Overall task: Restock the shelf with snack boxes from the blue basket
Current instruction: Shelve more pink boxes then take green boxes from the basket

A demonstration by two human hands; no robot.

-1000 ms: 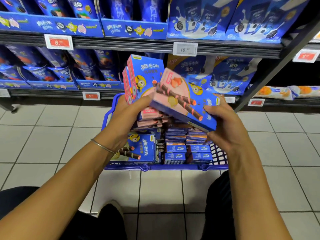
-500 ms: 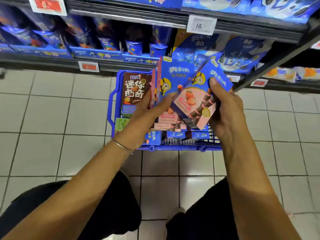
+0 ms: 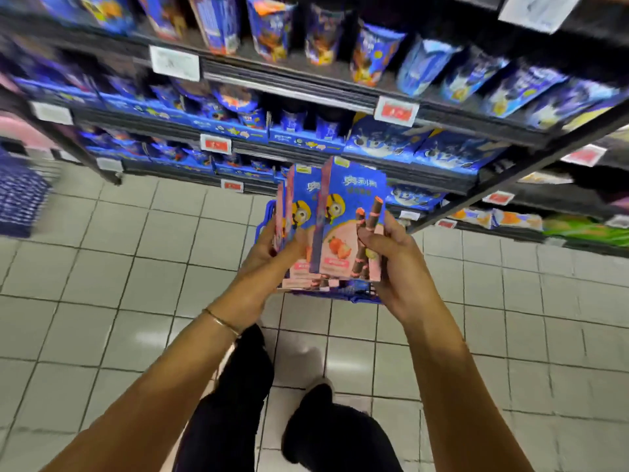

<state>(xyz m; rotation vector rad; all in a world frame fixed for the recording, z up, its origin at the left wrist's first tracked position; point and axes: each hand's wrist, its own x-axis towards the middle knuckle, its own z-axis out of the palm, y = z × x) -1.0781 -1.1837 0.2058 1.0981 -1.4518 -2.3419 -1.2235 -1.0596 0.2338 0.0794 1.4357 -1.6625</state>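
Observation:
I hold a small stack of blue-and-pink snack boxes [image 3: 343, 212] upright in front of me, each printed with a yellow cartoon figure and wafer sticks. My left hand [image 3: 272, 257] grips the left side of the stack, thumb across the front boxes. My right hand [image 3: 394, 264] grips the frontmost box at its right edge. The blue basket [image 3: 265, 216] stands on the floor behind the boxes and is mostly hidden by them. The shelf [image 3: 292, 93] rises just beyond, its rows filled with blue snack packs.
White floor tiles [image 3: 136, 267] spread around me, with my dark trousers and shoes below. Red and white price tags [image 3: 396, 111] line the shelf edges. A blue crate-like stack [image 3: 20, 202] sits at the far left. Orange and green packs [image 3: 510, 219] lie on the low right shelf.
I have risen and the view has tilted up, showing more shelf rows. The front box, tilted before, now stands upright against the stack, and both hands carry the boxes higher above the basket.

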